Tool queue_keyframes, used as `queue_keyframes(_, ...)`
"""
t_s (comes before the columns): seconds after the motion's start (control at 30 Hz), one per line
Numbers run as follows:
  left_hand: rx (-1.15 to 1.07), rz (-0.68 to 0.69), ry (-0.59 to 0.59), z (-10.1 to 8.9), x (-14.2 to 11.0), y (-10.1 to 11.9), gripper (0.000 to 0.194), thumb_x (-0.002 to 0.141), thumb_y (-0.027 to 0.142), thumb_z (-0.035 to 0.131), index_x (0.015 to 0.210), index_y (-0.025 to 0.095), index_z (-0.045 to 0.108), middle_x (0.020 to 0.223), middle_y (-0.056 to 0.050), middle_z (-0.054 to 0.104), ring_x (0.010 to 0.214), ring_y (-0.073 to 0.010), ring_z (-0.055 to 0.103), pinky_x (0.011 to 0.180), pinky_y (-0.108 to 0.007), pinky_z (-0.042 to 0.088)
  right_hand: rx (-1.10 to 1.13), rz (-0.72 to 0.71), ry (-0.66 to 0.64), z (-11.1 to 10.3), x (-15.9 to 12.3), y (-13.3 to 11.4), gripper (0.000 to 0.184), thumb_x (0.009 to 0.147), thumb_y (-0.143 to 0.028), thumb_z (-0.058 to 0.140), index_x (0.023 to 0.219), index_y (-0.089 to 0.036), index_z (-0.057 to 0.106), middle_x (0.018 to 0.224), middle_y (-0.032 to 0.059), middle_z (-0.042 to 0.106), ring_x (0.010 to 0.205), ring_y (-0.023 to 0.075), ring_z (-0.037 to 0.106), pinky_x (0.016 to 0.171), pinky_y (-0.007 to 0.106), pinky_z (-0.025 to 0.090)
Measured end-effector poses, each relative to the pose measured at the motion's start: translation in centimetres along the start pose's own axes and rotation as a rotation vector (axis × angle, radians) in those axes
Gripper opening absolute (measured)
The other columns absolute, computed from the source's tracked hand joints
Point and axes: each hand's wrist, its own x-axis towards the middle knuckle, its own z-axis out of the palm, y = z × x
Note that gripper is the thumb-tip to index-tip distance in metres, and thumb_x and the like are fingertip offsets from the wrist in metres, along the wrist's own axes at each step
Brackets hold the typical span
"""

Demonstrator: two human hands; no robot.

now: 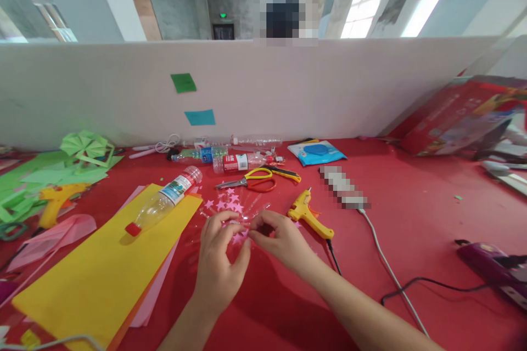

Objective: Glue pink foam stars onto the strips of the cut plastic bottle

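Held left hand (220, 260) spread, right hand (283, 238) with fingers pinched, on what indiscernible, near clear, splayed plastic strips (260, 210) around pink paper stars (235, 207) on red tabletop (391, 192); judged strips light, springy, best gripped by edges.

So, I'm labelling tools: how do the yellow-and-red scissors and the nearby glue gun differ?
The scissors aim their blades left; the glue gun aims its nozzle forward. The glue gun has a black cord; the scissors have none. Both lie on the red table.
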Motion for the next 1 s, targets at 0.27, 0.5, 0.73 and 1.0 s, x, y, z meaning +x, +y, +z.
queue_keyframes(0.27,-0.069,-0.071,0.001,0.02,-0.06,-0.13,0.009,0.087,0.019,0.050,0.084,0.021,0.058,0.106,-0.007,0.056,0.103,-0.0209,0.054,0.088,-0.037,0.046,-0.066,-0.019,0.022,0.17,-0.20,-0.16,0.015,0.073,-0.008,0.059,0.065,-0.018,0.053,0.063,-0.0033,0.055,0.058,0.0102,0.048,0.054,0.021,0.036)
queue_keyframes(0.5,-0.087,-0.133,0.014,-0.01,-0.15,-0.27,0.008,0.087,0.023,0.050,0.083,0.022,0.057,0.106,-0.006,0.055,0.105,-0.0223,0.053,0.089,-0.040,0.044,-0.061,-0.033,0.017,0.27,-0.36,-0.42,0.015,0.074,-0.006,0.057,0.065,-0.018,0.053,0.064,-0.0028,0.056,0.059,0.0111,0.050,0.055,0.021,0.037)
queue_keyframes(0.73,-0.004,-0.110,0.070,0.37,-0.20,-0.46,0.007,0.087,0.022,0.052,0.080,0.023,0.055,0.108,-0.006,0.052,0.105,-0.0224,0.050,0.089,-0.041,0.043,-0.072,-0.072,0.018,0.53,-0.47,-0.18,0.015,0.075,-0.005,0.055,0.067,-0.018,0.053,0.065,-0.0030,0.054,0.059,0.0106,0.050,0.056,0.021,0.038)
queue_keyframes(1.0,0.088,-0.039,0.102,0.56,-0.28,-0.45,0.007,0.087,0.019,0.052,0.081,0.022,0.055,0.105,-0.006,0.052,0.102,-0.0233,0.050,0.087,-0.043,0.040,-0.077,-0.115,0.018,0.57,-0.58,-0.45,0.013,0.076,-0.006,0.055,0.072,-0.018,0.057,0.069,-0.0013,0.057,0.061,0.0116,0.052,0.057,0.022,0.040)
